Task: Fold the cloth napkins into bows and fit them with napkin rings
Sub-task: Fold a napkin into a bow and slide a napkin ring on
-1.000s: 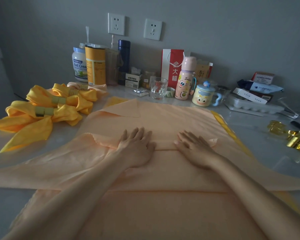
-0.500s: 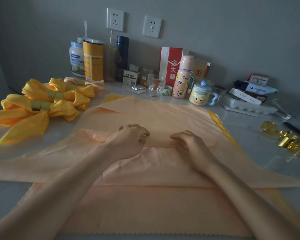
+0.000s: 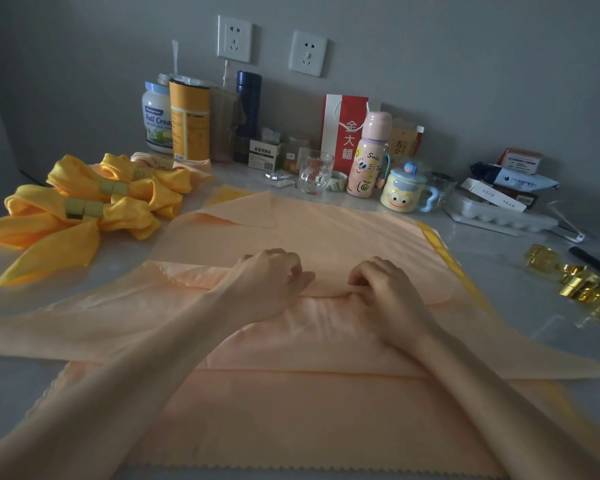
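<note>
A peach cloth napkin [image 3: 326,327] lies folded into a wide band across the table, on top of other flat peach and yellow napkins [image 3: 326,420]. My left hand [image 3: 271,275] and my right hand [image 3: 381,282] sit side by side at the band's far folded edge, fingers curled, each pinching that edge. Finished yellow bows [image 3: 94,206] with rings around their middles lie at the left, a peach bow behind them. Loose gold napkin rings [image 3: 575,282] sit at the right.
Along the wall stand a milk powder jar [image 3: 157,119], a yellow canister [image 3: 189,123], a glass mug [image 3: 315,172], a pink bottle [image 3: 367,157], a cartoon mug [image 3: 403,192] and an ice tray [image 3: 499,216]. A black pen [image 3: 593,263] lies by the rings.
My hands went from lying flat on the napkin to curling and pinching its far folded edge. The camera view moved slightly closer.
</note>
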